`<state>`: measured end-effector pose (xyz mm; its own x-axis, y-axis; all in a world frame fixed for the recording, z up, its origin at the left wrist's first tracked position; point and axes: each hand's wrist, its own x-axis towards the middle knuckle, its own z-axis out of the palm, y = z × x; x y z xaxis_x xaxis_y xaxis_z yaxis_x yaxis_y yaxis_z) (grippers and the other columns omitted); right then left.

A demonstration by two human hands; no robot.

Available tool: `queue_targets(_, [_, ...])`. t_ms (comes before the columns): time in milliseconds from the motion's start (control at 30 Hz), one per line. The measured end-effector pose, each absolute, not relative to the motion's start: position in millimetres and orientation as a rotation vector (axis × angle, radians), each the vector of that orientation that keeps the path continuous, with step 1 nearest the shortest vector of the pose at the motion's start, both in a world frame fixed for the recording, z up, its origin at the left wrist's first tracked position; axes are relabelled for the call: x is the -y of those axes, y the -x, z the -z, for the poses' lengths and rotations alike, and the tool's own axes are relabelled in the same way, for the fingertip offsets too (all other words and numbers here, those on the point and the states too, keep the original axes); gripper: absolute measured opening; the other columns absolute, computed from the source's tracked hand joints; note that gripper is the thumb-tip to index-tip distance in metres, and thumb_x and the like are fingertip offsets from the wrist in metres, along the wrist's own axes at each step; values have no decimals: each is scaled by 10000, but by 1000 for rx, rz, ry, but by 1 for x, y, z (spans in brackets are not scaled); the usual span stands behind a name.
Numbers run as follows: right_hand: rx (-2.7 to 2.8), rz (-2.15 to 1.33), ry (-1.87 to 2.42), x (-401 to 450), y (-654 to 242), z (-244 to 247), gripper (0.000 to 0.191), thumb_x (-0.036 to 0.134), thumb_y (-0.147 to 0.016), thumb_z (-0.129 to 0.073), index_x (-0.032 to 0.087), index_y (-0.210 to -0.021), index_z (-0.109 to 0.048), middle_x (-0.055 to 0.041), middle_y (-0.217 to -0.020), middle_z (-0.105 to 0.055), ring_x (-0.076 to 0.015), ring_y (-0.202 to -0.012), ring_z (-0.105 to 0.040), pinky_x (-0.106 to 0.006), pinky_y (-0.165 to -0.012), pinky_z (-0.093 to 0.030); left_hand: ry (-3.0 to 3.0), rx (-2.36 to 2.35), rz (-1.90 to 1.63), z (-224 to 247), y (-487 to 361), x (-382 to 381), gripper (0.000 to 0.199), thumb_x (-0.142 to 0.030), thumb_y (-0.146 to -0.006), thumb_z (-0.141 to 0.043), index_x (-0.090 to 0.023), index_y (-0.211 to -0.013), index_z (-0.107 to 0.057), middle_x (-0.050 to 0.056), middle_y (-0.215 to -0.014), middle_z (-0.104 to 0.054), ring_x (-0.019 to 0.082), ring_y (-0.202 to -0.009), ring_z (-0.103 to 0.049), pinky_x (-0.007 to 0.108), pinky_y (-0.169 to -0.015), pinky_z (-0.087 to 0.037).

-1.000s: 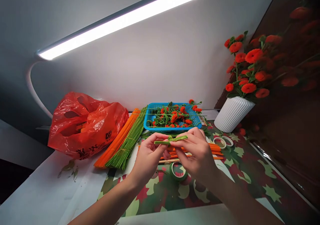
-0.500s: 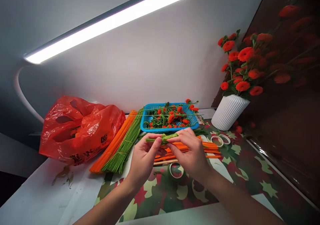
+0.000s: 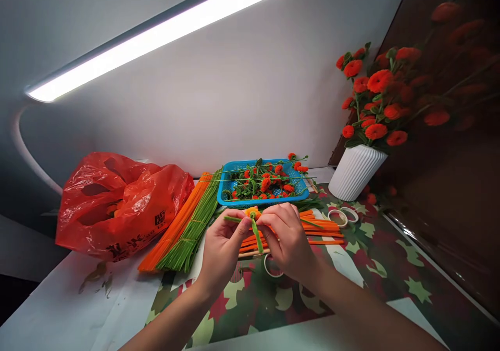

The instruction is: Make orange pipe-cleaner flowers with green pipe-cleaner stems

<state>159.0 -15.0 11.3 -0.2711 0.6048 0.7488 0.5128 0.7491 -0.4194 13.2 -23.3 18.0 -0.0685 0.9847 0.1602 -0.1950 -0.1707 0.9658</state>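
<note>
A lamp [image 3: 164,38] lights the work from the upper left, and under it at the far left sits a red bag [image 3: 128,205], right beside an orange bundle [image 3: 175,221] and a green bundle [image 3: 194,228] lying slantwise on the surface [image 3: 97,309]. Just right of these, at lower centre, the left hand [image 3: 222,239] is drawn to a narrow pinch, thumb and finger on a green strip [image 3: 255,236] whose one end pokes out leftward and whose other dangles below. At the centre, between both hands' fingertips, is a small orange bloom [image 3: 251,212] with a green middle turned this way. The right hand [image 3: 287,236] is narrow too, its fingertips at the bloom's right edge; whether they pinch bloom or strip I can't tell from here. I'd judge the step in hand to be fitting the green to the bloom's base, and that the next move calls for a steady left pinch while the right guides the loose end. Behind them, at centre, is a blue basket [image 3: 230,203] of finished-looking stems; rightward come a tape ring [image 3: 267,269] below the hands, loose orange strips [image 3: 326,228], two rolls [image 3: 346,220] and, at the right, a white vase [image 3: 356,174] of orange-red flowers [image 3: 379,81].
</note>
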Motion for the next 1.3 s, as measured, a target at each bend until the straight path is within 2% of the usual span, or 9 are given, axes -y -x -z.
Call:
queue_targets(167, [1773,-520,943,18,-151,-16,159,212,-909,-460,194,-778,-548,-36,-804,-579,-180,-800,-474,-332,-739,-355,-1321,-1009,-1558,-14,-13,23,119,-264,-798,-666,-171,-734,-632,35,-841,-678,154,-765,-649,243,-660,-547])
queue_targets(300, [1274,-1562,922,21,-146,-28,246,414,-823,-592,185,-739,-559,-6,-730,-543,-149,-726,-495,-284,-675,-393,-1750,-979,-1814,-10,-5,22,82,-117,-797,-631,-178,-743,-617,53,-914,-697,175,-839,-672,265,-686,-561])
queue_targets(433, [899,-2301,793,16,-151,-35,265,389,-693,-718,167,-782,-605,3,-708,-551,-125,-661,-507,-247,-576,-386,-2069,-889,-1833,-12,1,22,150,-38,-749,-646,-186,-738,-631,49,-942,-712,178,-835,-685,293,-751,-561])
queue_targets(533, [982,-2064,812,13,-154,-32,234,369,-711,-711,161,-782,-629,10,-718,-562,-105,-646,-494,-245,-594,-390,-1633,-1006,-1751,-17,-3,21,91,-153,-801,-642,-177,-714,-625,37,-872,-693,152,-793,-674,246,-684,-561])
queue_targets(767, [1770,-220,855,16,-154,-20,29,204,-798,-663,212,-826,-662,-7,-780,-652,-156,-751,-499,-346,-744,-336,-839,-1016,-1393,-19,-10,18,218,-334,-716,-748,-148,-686,-638,-26,-668,-591,83,-655,-596,183,-641,-547])
queue_targets(900, [1880,97,853,15,-155,-15,74,162,-846,-603,214,-861,-653,-9,-769,-658,-155,-730,-473,-359,-739,-301,-839,-1016,-1368,-17,-9,20,208,-335,-731,-736,-146,-721,-651,-8,-711,-626,104,-717,-616,215,-701,-559])
queue_targets(1067, [1766,-211,927,16,-148,-16,92,158,-839,-581,196,-771,-629,-14,-742,-619,-156,-742,-479,-340,-722,-304,-982,-1035,-1457,-16,-13,24,175,-316,-766,-703,-148,-742,-660,22,-797,-666,141,-767,-644,278,-738,-574])
queue_targets(1167, [1491,-894,957,18,-142,-23,169,281,-828,-607,177,-696,-592,-8,-714,-565,-142,-714,-465,-307,-695,-342,-1191,-1026,-1619,-17,-16,27,132,-252,-799,-667,-157,-712,-636,33,-877,-677,153,-823,-657,275,-736,-571])
queue_targets(1300, [937,-1847,848,22,-142,-31,220,377,-741,-692,171,-795,-636,8,-751,-533,-102,-661,-438,-245,-608,-363,-1670,-1034,-1826,-19,-11,32,120,-100,-802,-629,-174,-710,-608,34,-936,-686,154,-881,-662,255,-730,-557])
